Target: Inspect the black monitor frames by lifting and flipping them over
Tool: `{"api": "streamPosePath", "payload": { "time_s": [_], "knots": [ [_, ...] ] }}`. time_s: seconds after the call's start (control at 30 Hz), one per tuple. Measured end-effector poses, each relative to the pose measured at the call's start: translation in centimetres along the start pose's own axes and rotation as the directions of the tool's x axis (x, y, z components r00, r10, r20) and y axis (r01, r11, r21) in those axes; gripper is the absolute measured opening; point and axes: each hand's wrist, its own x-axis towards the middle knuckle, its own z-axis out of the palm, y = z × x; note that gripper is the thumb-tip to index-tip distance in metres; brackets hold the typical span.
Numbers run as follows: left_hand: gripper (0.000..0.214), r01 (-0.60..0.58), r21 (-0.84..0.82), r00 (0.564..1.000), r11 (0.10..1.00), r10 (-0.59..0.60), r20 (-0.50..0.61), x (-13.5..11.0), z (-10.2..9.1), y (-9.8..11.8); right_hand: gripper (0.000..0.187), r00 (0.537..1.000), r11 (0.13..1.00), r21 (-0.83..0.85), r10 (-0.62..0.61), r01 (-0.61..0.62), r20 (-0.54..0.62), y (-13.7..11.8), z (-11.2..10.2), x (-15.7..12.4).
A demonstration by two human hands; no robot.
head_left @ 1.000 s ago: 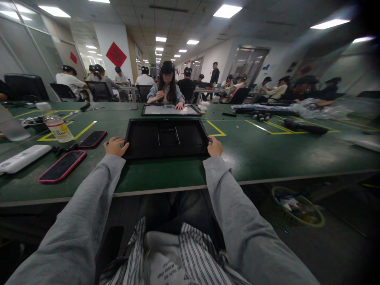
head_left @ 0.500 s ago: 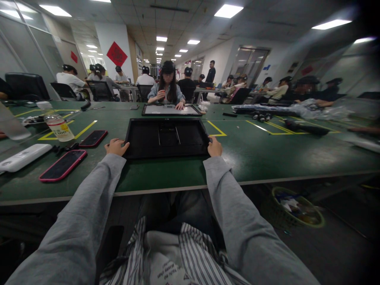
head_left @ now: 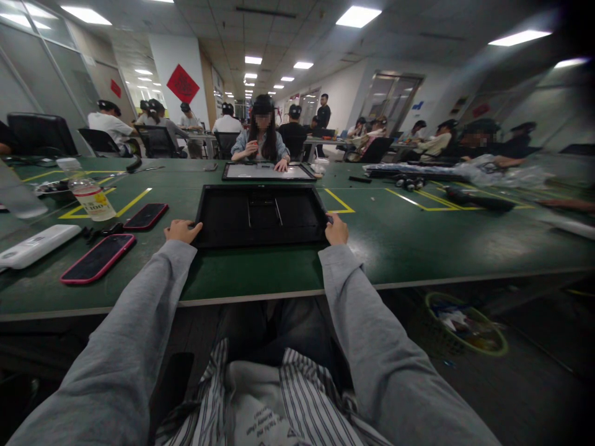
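The black panel [head_left: 223, 217] is placed between the left fingers [head_left: 189, 224], by which its edge is touched, grip unclear, and the right fingers [head_left: 335, 223], clamped on it.

Beyond the right hand [head_left: 337, 230], bare desk [head_left: 418, 248] runs wide at 3 o'clock from the black monitor housing [head_left: 263, 217]; a slimmer strip opens at 6. A pink-rimmed phone [head_left: 98, 259] obstructs 8, a drink bottle [head_left: 96, 199] 10. At 12 — hardly any gap — a display panel [head_left: 248, 172] blocks passage.
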Motion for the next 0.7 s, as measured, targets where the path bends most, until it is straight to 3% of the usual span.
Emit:
{"api": "streamPosePath", "payload": {
  "time_s": [0.4,0.7],
  "knots": [
    [0.041,0.012,-0.091,1.0,0.996,-0.015,-0.022,0.76,0.93,-0.55,0.047,1.0,1.0,0.009,0.013,-0.013,0.004,-0.17,-0.24,-0.21],
    [0.045,0.007,-0.06,1.0,0.998,-0.008,-0.019,0.55,0.1,-0.39,0.045,1.0,1.0,0.007,0.006,-0.006,0.018,-0.32,-0.18,-0.24]
  ]
}}
